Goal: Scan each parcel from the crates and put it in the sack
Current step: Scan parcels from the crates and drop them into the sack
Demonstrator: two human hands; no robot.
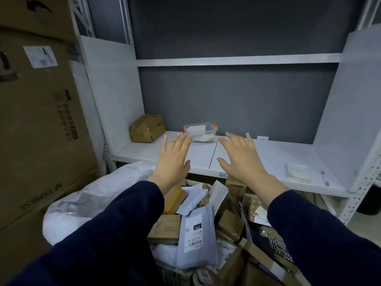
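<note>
Both my hands are stretched out flat in front of me, fingers straight and spread, holding nothing. My left hand (172,162) and my right hand (243,156) hover over the front of a white shelf (268,162). Below them lies a heap of parcels: a grey mailer bag (195,238) with a label reading 231, small brown boxes (165,229) and a yellow-brown packet (174,200). A white woven sack (82,207) bulges at the left of the heap. No scanner is in view.
On the shelf stand a dented cardboard box (147,129), a clear plastic tub with orange clips (201,133), a folded paper (298,173) and a pen (325,178). Large cartons (39,120) are stacked at the left. A white shelf post (362,186) rises at the right.
</note>
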